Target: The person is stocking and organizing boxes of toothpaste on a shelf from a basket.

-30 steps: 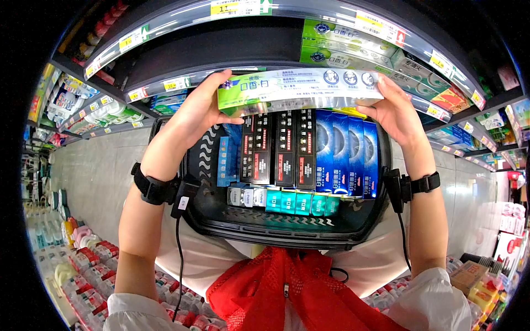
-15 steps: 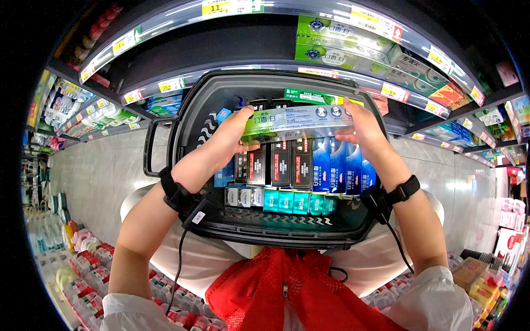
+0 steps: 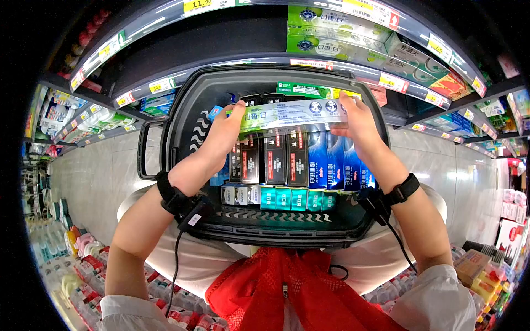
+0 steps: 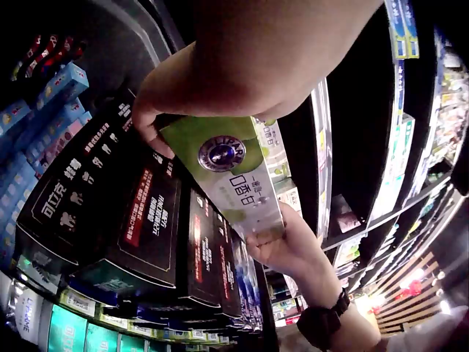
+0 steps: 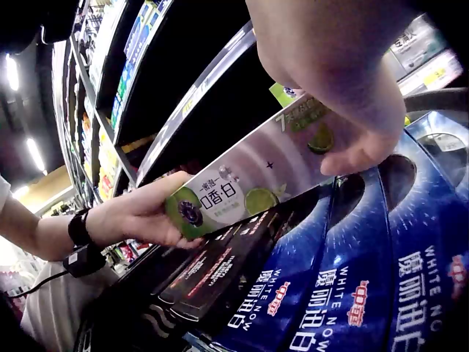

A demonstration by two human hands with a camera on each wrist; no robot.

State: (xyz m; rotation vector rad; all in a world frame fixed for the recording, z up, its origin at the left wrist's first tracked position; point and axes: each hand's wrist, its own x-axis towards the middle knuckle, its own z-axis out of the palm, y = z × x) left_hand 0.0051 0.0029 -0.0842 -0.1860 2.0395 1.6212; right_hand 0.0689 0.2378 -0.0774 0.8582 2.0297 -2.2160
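Note:
Both my hands hold a long green-and-white toothpaste box [image 3: 292,115] level across the far half of a black shopping basket [image 3: 204,83]. My left hand [image 3: 225,128] grips its green end, thumb and fingers on opposite sides. At the other end my right hand [image 3: 358,122] pinches the box the same way. Beneath it stand black toothpaste boxes [image 3: 276,165] and blue toothpaste boxes [image 5: 341,271] in rows. In the left wrist view, the held box's lime-printed front [image 4: 227,172] shows beside the black boxes. A green box [image 3: 306,89] lies behind, along the basket's far wall.
Teal boxes [image 3: 282,198] and small silver boxes [image 3: 240,195] line the basket's near side. Ahead is a store shelf with stacked green-and-white boxes [image 3: 331,47] and price-tag strips [image 3: 193,80]. Many red-labelled packs [image 3: 94,270] stand low at the left. A basket handle [image 3: 152,149] sticks out left.
My hands have brought the toothpaste box from the shelf edge back toward me, over the basket. The basket's far rim and left handle have come into view.

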